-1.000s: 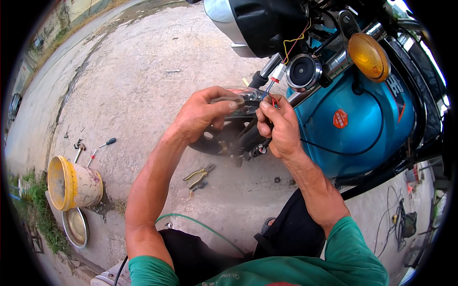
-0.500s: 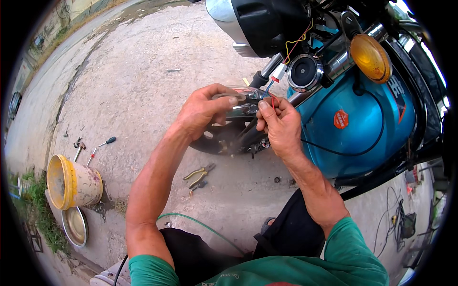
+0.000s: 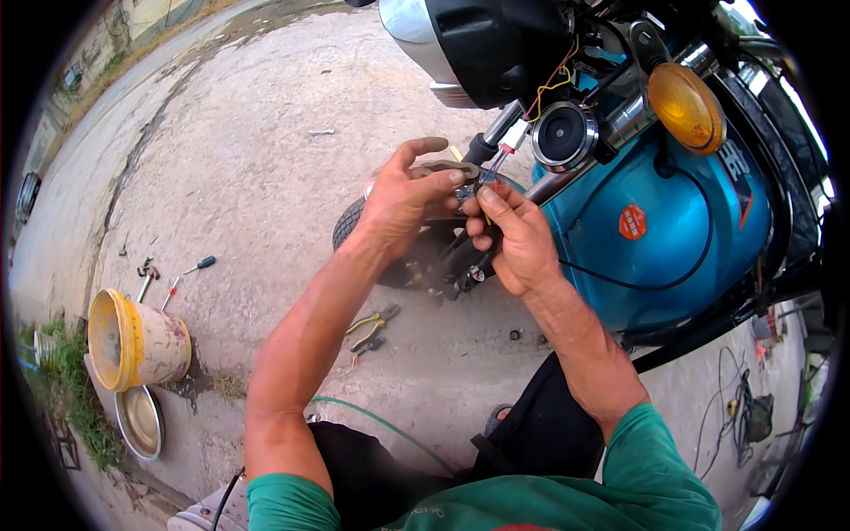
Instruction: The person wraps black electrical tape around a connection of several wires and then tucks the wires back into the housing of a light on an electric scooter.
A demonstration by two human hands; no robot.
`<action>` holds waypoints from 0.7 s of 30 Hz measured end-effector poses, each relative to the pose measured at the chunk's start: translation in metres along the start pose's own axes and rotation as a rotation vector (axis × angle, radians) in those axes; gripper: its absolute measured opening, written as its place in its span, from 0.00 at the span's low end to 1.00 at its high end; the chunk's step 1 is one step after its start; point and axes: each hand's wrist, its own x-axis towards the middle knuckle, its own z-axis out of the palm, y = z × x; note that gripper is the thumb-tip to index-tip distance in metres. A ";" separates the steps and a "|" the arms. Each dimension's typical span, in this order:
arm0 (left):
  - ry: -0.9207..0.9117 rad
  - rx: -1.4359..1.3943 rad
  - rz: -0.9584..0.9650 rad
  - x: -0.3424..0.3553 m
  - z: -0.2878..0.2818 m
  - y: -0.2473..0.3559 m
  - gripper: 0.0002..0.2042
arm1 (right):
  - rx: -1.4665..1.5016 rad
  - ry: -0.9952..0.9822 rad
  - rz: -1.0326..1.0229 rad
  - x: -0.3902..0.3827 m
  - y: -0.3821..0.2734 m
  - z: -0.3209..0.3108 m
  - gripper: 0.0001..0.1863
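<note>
My left hand (image 3: 398,190) is closed around a pair of pliers with grey-brown handles (image 3: 440,165), its index finger lifted off them. Their dark jaws reach toward the fingertips of my right hand (image 3: 516,232). That hand pinches thin wires (image 3: 498,186), red and blue among them, which run up to a white connector (image 3: 513,135). Fingers partly hide the wire ends and the jaws. Beyond the connector, red and yellow wires (image 3: 551,87) climb toward the black headlamp housing (image 3: 485,49). A round horn (image 3: 564,134) sits beside the connector.
The motorcycle's blue tank (image 3: 655,239) and orange indicator (image 3: 686,108) are at the right. Yellow-handled pliers (image 3: 365,330) lie on the concrete below my hands. A paint-stained bucket (image 3: 159,343), a screwdriver (image 3: 202,264) and a green hose (image 3: 381,427) are to the left and near.
My left hand has shifted slightly right and its index finger has risen and straightened, with the pliers' handles more spread. The right hand has barely moved and keeps the wires.
</note>
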 end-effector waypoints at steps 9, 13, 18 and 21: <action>0.034 0.028 0.090 0.003 0.006 -0.007 0.31 | 0.181 -0.016 0.129 0.002 -0.005 -0.001 0.06; 0.059 0.056 0.158 0.002 0.012 -0.007 0.30 | 0.216 -0.054 0.167 0.005 -0.005 -0.006 0.07; 0.090 0.095 0.243 -0.007 0.027 -0.003 0.30 | 0.231 -0.095 0.199 0.008 -0.004 -0.005 0.07; 0.117 0.115 0.250 -0.009 0.031 -0.002 0.29 | 0.182 -0.066 0.182 0.008 -0.004 -0.005 0.07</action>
